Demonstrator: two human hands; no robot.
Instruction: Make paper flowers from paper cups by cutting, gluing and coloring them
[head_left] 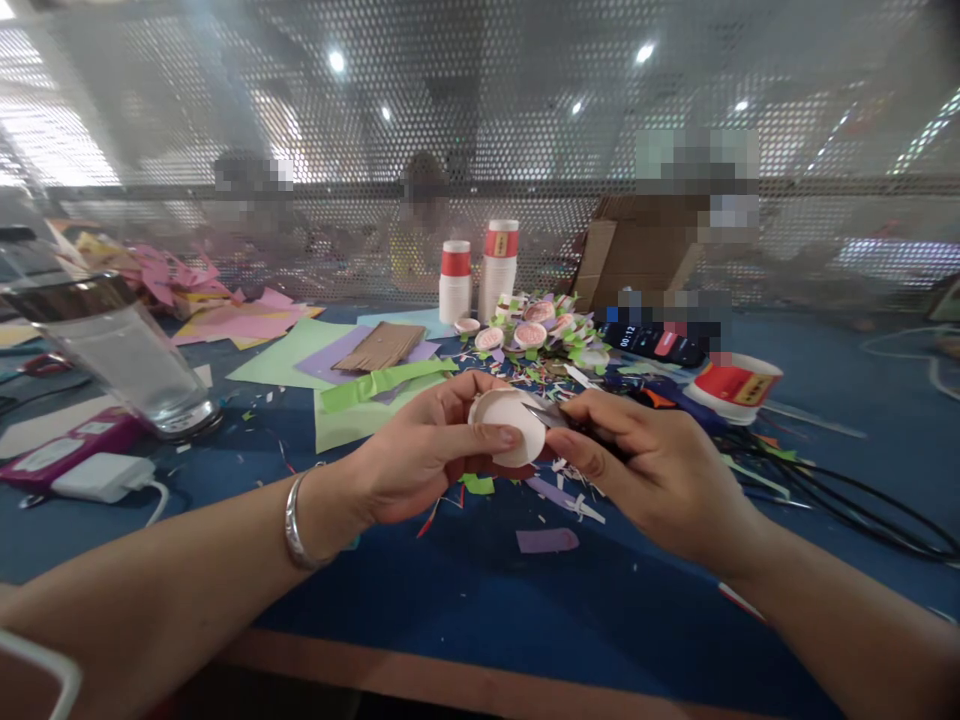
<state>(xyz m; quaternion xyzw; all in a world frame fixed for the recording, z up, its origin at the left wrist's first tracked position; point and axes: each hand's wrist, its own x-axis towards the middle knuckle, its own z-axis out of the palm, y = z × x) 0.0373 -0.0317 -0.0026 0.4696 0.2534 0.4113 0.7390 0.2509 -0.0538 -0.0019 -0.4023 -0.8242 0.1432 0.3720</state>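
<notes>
My left hand [427, 445] is closed around a small white paper cup [510, 425], bottom facing me, thumb pressed across it. A silver bangle sits on that wrist. My right hand [645, 465] grips small scissors [551, 415], whose metal blades touch the cup's right edge. Both hands hover over a blue table [487, 590] littered with paper scraps. Behind them lies a cluster of cut cups shaped like flowers [544, 330] with green paper leaves.
Two stacks of red-and-white cups [484, 270] stand at the back. Coloured paper sheets [337, 360] lie left of centre, a glass jar [127, 350] and a charger [101, 475] far left. A phone [656, 342], a tipped cup [735, 385] and black cables [840, 490] lie right. A mesh screen separates other people.
</notes>
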